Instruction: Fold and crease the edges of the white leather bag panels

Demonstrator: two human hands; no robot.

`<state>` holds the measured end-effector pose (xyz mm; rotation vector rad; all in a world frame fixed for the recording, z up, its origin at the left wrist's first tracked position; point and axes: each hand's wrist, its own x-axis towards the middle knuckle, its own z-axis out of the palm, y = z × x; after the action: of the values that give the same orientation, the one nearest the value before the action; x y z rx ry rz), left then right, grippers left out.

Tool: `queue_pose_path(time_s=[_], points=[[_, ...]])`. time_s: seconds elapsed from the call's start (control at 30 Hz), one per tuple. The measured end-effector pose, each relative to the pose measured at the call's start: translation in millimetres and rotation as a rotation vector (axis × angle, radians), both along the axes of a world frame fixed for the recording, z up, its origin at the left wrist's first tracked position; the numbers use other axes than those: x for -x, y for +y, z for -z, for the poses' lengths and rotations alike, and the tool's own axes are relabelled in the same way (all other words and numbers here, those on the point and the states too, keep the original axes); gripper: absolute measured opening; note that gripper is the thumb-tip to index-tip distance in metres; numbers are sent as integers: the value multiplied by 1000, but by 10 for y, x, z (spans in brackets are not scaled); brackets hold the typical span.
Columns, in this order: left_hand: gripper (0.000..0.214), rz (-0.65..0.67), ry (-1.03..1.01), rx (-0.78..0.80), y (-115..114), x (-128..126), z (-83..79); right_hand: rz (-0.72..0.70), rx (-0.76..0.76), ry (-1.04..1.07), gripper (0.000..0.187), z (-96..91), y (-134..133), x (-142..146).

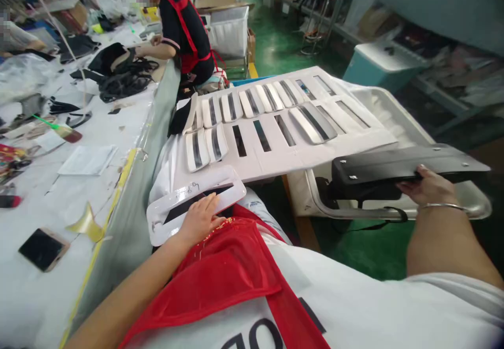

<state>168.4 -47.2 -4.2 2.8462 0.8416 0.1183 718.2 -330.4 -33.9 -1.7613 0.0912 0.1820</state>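
My left hand (200, 217) lies flat with fingers stretched over a white slotted template (232, 198) at my lap. Black material (179, 212) shows through its slot. Out to the right, my right hand (429, 185) grips the lower edge of a black curved panel (397, 162) with small shiny metal studs, thumb on top and fingers partly hidden beneath. Dark parts and a strap hang under this panel. Ahead of me, a large pale board (260, 165) with rows of slots carries several curved white pieces with dark stripes (313, 123).
A long white worktable (129, 123) runs along my left, holding a phone (43, 249), a yellow-tinted bottle (63, 131) and black straps (128, 78). A co-worker (185, 29) sits at its far side. Beneath the board stands a white bin (394, 102); a stool (321, 18) is farther back.
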Motion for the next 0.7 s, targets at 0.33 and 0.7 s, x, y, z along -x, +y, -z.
queue_pose_path(time_s=[0.33,0.7], points=[[65,-101,221,-200,-55,-341,107,-194,158,136,24,394,649,875],[66,-117,107,-212,-143,-254,133,-1547,96,-923,66,-107,2706,3205]])
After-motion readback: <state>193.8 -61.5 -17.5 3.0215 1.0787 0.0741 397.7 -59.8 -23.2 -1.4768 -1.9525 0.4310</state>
